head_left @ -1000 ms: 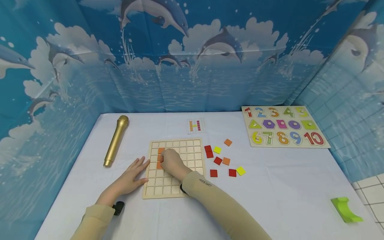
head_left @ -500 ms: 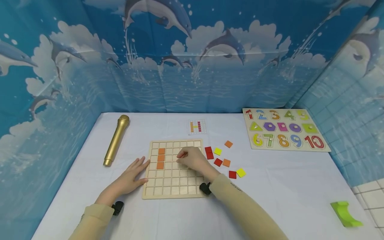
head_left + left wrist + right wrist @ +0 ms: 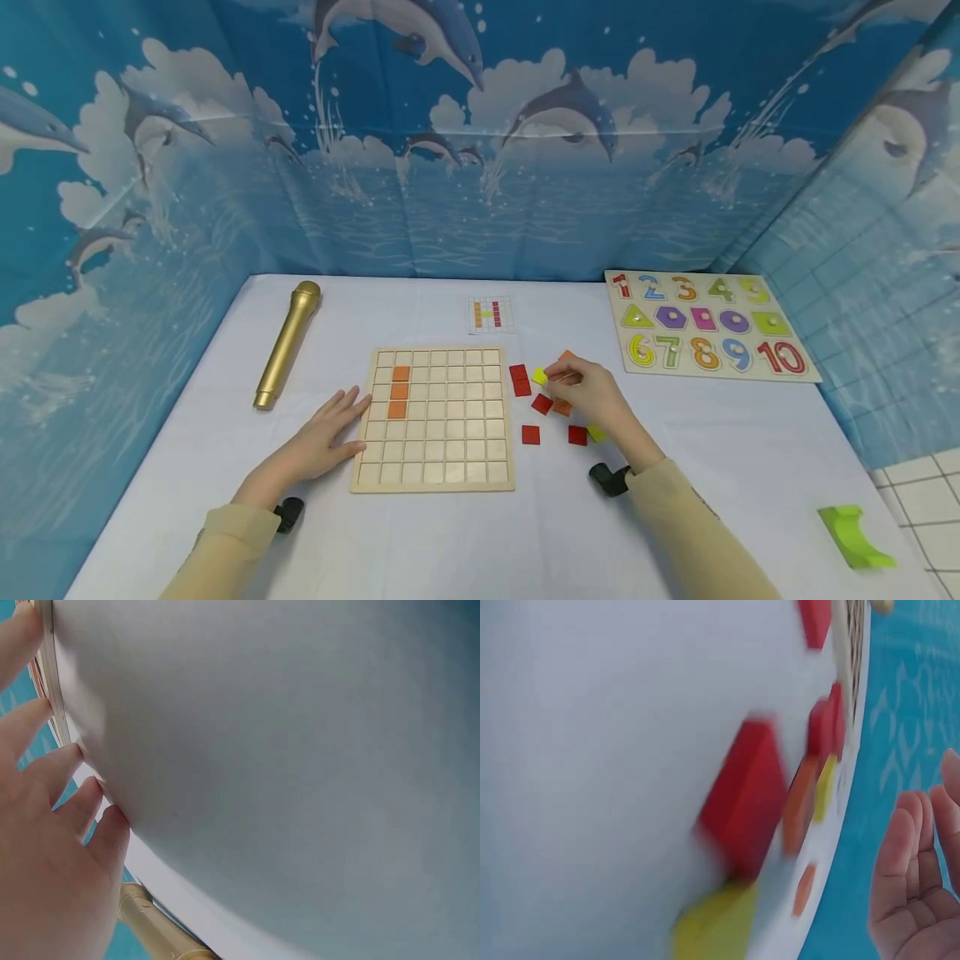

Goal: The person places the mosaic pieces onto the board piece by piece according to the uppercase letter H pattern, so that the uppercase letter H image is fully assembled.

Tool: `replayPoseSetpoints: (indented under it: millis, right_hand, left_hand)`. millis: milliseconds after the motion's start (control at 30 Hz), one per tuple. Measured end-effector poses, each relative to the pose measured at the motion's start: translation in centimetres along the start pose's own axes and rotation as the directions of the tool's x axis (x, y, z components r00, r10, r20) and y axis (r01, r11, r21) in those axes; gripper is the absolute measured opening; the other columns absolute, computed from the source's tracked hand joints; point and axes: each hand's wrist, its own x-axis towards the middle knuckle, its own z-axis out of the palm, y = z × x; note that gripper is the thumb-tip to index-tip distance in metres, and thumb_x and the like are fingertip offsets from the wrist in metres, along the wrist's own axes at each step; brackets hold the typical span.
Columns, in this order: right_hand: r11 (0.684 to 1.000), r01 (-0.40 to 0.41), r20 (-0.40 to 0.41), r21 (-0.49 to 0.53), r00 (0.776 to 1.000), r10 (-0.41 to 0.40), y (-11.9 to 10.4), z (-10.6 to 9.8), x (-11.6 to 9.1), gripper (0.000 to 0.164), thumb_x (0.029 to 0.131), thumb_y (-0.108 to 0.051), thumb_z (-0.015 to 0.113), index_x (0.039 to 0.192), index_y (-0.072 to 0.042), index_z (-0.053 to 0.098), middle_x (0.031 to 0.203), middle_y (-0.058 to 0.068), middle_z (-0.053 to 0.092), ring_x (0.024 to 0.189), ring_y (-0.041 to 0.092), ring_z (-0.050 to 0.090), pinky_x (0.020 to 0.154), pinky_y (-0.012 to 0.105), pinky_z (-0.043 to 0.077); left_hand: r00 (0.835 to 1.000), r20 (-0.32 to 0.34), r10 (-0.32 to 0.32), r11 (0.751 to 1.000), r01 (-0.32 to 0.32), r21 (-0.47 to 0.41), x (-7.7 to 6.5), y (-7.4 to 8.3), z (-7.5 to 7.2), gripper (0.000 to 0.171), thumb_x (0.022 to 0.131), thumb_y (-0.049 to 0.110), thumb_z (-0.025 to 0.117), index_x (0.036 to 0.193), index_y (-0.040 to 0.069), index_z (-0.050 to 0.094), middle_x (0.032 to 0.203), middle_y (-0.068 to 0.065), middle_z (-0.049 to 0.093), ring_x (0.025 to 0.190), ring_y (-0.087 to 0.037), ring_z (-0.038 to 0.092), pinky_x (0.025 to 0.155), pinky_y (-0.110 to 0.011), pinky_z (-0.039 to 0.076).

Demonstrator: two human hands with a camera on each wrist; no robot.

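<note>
A wooden grid board (image 3: pixel 435 452) lies on the white table, with three orange tiles (image 3: pixel 400 391) stacked in one column at its upper left. My left hand (image 3: pixel 318 442) rests beside the board, fingers spread; in the left wrist view its fingertips touch the board's edge (image 3: pixel 49 667). Right of the board, my right hand (image 3: pixel 592 392) hovers over loose square tiles, fingers loosely bent and partly covering some. No tile shows between its fingers in the right wrist view. Closest to its fingertips is a yellow tile (image 3: pixel 539 376); red tiles (image 3: pixel 531 435) and orange tiles (image 3: pixel 562 407) lie around it.
A small pattern card (image 3: pixel 491 315) lies behind the board. To the left is a gold microphone (image 3: pixel 288 343). A number-and-shape puzzle board (image 3: pixel 708 325) sits at the back right, and a green curved block (image 3: pixel 855 537) near the right edge. Dolphin-print curtains (image 3: pixel 480 208) surround the table.
My right hand has moved off the orange tiles on the board and rightward to the loose tiles. The left hand has stayed at the board's left edge.
</note>
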Motion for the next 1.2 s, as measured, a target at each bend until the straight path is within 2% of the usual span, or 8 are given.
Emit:
replayPoseSetpoints:
  millis: [200, 333, 667, 1200]
  right_hand:
    - [0.998, -0.056, 0.013, 0.002, 0.998, 0.056, 2.2, -1.7, -0.4, 0.027, 0.092, -0.025, 0.071, 0.114, -0.011, 0.067, 0.103, 0.007, 0.069, 0.091, 0.019, 0.061, 0.077, 0.024, 0.051]
    - [0.998, -0.059, 0.010, -0.010, 0.998, 0.059, 2.8, -2.1, -0.5, 0.029, 0.092, -0.026, 0.072, 0.116, -0.010, 0.066, 0.107, 0.008, 0.068, 0.094, 0.019, 0.061, 0.082, 0.028, 0.053]
    - [0.998, -0.058, 0.022, -0.011, 0.998, 0.058, 2.9, -2.2, -0.7, 0.031, 0.092, -0.023, 0.072, 0.117, -0.008, 0.066, 0.108, 0.010, 0.068, 0.097, 0.021, 0.062, 0.088, 0.033, 0.054]
    - [0.998, -0.056, 0.045, -0.034, 0.997, 0.057, 3.1, -1.7, -0.4, 0.027, 0.090, -0.017, 0.072, 0.114, -0.007, 0.067, 0.107, 0.008, 0.069, 0.093, 0.019, 0.062, 0.087, 0.034, 0.056]
  left_hand:
    - [1.000, 0.001, -0.003, 1.000, 0.003, -0.005, 0.0, 0.1, 0.1, 0.072, 0.093, 0.025, 0.068, 0.154, 0.008, 0.033, 0.162, -0.022, 0.019, 0.149, -0.047, 0.011, 0.116, -0.068, 0.019]
    - [1.000, -0.004, -0.006, 1.000, 0.006, -0.002, 0.0, 0.1, 0.0, 0.072, 0.093, 0.025, 0.068, 0.153, 0.008, 0.034, 0.162, -0.022, 0.019, 0.149, -0.048, 0.012, 0.116, -0.068, 0.019]
    - [1.000, -0.007, 0.006, 1.000, -0.006, -0.003, -0.1, 0.1, 0.0, 0.071, 0.093, 0.025, 0.068, 0.153, 0.008, 0.034, 0.162, -0.022, 0.019, 0.148, -0.048, 0.012, 0.115, -0.069, 0.019]
    - [1.000, 0.004, -0.005, 1.000, 0.005, -0.007, -0.2, 0.2, 0.0, 0.072, 0.093, 0.026, 0.067, 0.154, 0.008, 0.033, 0.162, -0.023, 0.018, 0.149, -0.048, 0.011, 0.115, -0.069, 0.018]
